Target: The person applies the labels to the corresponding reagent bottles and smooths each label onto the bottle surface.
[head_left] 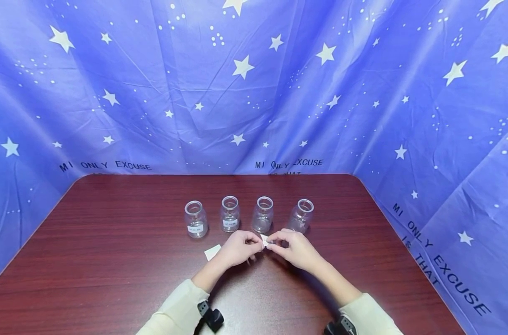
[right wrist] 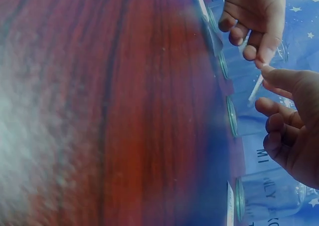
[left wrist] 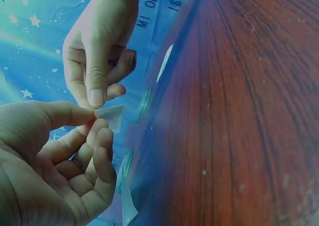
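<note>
A small white label (head_left: 264, 240) is held between my two hands in front of the jars. My left hand (head_left: 237, 249) pinches one edge of it with thumb and forefinger, the other fingers curled loosely. From the other side, my right hand (head_left: 296, 249) pinches it at the fingertips. In the left wrist view the label (left wrist: 113, 118) stands out past both thumbs. Beyond the hands is a row of clear glass jars without lids. The leftmost jar (head_left: 195, 216) and the second jar (head_left: 230, 211) carry white labels with small print; the third jar (head_left: 263, 211) shows none.
The rightmost jar (head_left: 303, 214) stands behind my right hand, partly hidden by it. A white piece of paper (head_left: 212, 252) lies on the dark red wooden table (head_left: 132, 260), left of my left hand. A blue star-printed curtain (head_left: 195, 83) hangs behind the table.
</note>
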### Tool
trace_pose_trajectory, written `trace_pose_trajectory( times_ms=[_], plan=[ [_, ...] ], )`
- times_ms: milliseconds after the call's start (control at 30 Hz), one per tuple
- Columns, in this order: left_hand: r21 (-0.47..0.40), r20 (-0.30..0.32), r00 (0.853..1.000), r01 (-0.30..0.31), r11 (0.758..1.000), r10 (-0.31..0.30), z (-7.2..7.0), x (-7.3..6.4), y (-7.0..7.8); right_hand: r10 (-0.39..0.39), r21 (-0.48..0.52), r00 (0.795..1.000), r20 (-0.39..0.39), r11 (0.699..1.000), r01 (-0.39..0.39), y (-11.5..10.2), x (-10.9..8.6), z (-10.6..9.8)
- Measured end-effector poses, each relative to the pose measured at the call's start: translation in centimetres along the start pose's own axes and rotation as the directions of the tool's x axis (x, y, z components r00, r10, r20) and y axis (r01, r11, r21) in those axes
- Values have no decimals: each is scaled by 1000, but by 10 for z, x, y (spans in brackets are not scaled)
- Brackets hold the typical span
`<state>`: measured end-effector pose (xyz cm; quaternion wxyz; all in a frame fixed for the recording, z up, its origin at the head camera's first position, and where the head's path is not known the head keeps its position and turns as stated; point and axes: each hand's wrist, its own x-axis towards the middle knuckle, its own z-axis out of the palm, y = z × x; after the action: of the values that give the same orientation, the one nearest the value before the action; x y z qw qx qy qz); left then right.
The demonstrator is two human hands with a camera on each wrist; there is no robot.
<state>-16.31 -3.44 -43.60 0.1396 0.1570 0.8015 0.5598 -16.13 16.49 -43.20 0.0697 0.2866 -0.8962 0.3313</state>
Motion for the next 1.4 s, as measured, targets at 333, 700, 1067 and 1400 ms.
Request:
trace_pose_trajectory(
  times_ms=[333, 700, 1067, 1400],
  plan=[
    [-5, 11, 1000, -19, 1000, 20, 1, 3, -2, 23, 49, 1000, -13, 999, -22, 0, -1, 4],
    [-14, -6, 999, -39, 999, 39, 0, 5, -3, 84, 109, 996, -6, 991, -83, -2, 1, 6],
    [-55, -25, 999, -22, 998, 21, 3, 5, -6, 123, 123, 992, -9, 985, -121, -4, 1, 7],
    [-64, -29, 999, -28, 998, 26, 3, 5, -5, 155, 115, 987, -30, 982, -150, -6, 3, 6]
  ],
)
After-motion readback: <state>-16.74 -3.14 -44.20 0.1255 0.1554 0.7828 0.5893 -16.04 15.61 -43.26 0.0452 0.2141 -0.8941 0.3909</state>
